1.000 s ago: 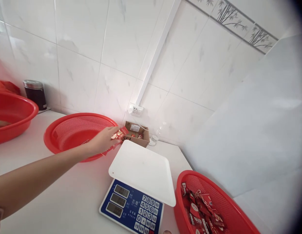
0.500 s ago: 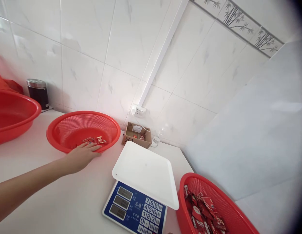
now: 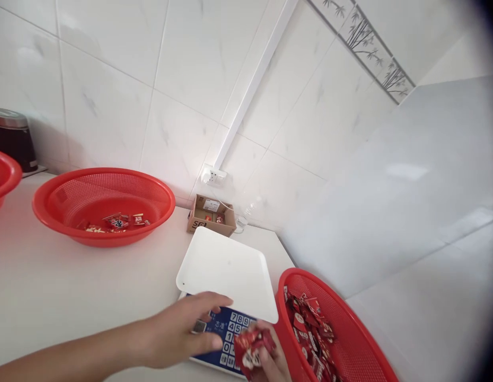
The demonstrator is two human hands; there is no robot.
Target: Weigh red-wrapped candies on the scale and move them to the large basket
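Your right hand (image 3: 276, 359) holds a red packet (image 3: 250, 347) in closed fingers over the scale (image 3: 226, 270), near the basket (image 3: 352, 345) of packets. Your empty left hand (image 3: 170, 334) is above the scale's panel, thumb and fingers parted.

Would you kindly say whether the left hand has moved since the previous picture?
Yes: the left hand moved right, from the middle basket to the scale.

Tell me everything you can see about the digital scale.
The digital scale sits on the white tabletop, beside a red basket. It has a white round-cornered pan, probably plastic, above a blue panel with pale number keys and Chinese characters. The left hand hides most of the display area; the right hand, holding at least one red packet, blocks some keys. Contact with either hand is unclear.
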